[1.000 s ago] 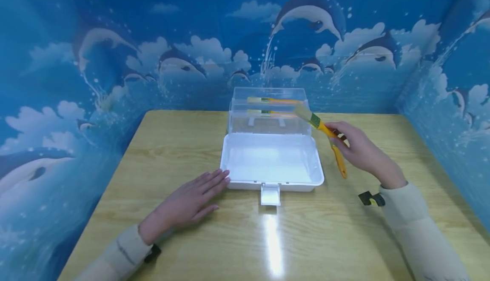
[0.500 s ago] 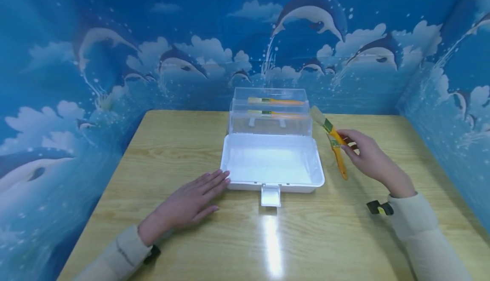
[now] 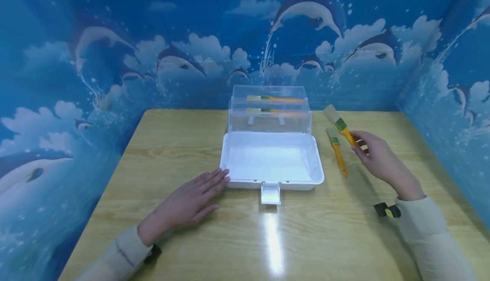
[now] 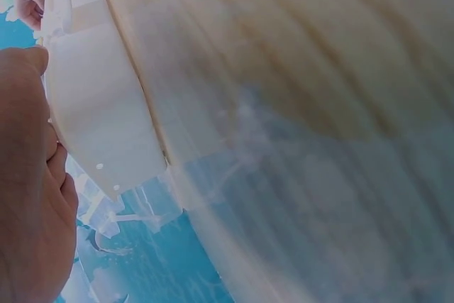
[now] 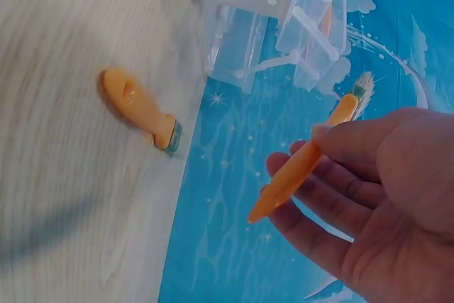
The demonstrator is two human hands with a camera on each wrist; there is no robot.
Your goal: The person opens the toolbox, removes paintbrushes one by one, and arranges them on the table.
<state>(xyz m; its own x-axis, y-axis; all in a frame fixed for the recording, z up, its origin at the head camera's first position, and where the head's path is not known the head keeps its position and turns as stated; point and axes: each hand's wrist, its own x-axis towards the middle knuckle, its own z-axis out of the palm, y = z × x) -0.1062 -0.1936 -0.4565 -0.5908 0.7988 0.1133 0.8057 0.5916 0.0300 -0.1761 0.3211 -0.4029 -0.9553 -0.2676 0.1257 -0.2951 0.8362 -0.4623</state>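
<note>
My right hand [image 3: 377, 155] pinches the orange handle of a paintbrush [image 5: 294, 174] between thumb and fingers, above the table to the right of the box. Its pale bristles point up and to the left in the head view. A second paintbrush [image 3: 338, 155] lies on the table between that hand and the box. The white plastic box [image 3: 272, 159] stands with its lid raised and its bottom compartment bare. Straight fingers of my left hand [image 3: 189, 200] touch the box's front left corner. In the left wrist view, part of the left hand [image 4: 32, 175] shows beside the box wall.
Clear trays [image 3: 269, 123] are folded up at the back of the box, with two more paintbrushes [image 3: 275, 99] in them. A white latch flap [image 3: 270, 193] hangs at the box front. Behind the wooden table [image 3: 176, 140] is a blue dolphin-print backdrop [image 3: 214, 21].
My right hand has moved to the right with the paintbrush, away from the box trays and past the brush on the table. The left hand has stayed at the box corner.
</note>
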